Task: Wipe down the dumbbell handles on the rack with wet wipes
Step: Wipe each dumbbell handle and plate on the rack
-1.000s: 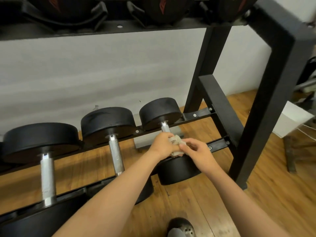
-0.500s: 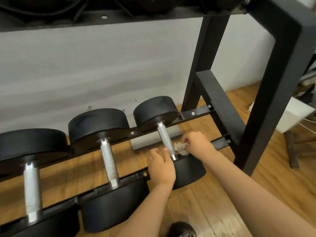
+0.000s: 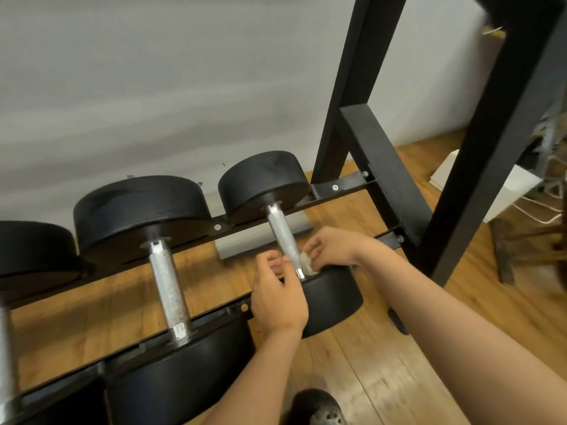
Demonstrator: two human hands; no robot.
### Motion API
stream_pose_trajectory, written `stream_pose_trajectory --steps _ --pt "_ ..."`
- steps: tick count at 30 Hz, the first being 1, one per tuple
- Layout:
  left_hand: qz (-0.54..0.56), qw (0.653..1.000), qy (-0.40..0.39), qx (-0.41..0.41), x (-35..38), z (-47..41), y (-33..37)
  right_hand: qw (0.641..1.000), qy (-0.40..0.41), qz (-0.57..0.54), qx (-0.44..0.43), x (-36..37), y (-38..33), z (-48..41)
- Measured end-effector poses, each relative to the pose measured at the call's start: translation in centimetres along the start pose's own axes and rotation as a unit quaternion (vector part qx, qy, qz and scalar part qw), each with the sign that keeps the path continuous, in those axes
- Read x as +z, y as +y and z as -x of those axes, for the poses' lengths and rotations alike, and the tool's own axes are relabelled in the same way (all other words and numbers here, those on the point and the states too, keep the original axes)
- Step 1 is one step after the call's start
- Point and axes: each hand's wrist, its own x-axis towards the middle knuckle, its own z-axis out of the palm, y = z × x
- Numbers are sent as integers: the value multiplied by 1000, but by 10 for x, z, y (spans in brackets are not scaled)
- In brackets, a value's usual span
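Right hand (image 3: 333, 250) first: its grip is pinched tight on a small crumpled off-white wet wipe (image 3: 306, 262), pressed to the right side of the knurled silver steel handle (image 3: 283, 237) of the rightmost black round-headed dumbbell, low down by the handle's near end. The left hand (image 3: 279, 297) sits just on the handle's other side, fingers curled, nothing in that grip that I can see. The handle's long axis runs up and away from the person, so nearly the whole bar lies beyond the wipe. I'd say the right hand, already on it, takes the stroke. Left of this handle a speckled grey handle (image 3: 168, 289) waits on the black steel rack (image 3: 346, 184).
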Motion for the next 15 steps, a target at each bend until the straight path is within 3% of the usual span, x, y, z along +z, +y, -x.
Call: stream_pose_trajectory --steps 6,12,15 --pt "0 1000 4 -5 0 -1 0 998 -10 58 -4 8 -10 -10" --pt "8 1000 13 -8 2 -2 -5 997 70 -14 18 3 -2 -2" --pt "0 1000 8 -9 2 -1 -2 999 28 13 28 8 -7 -5"
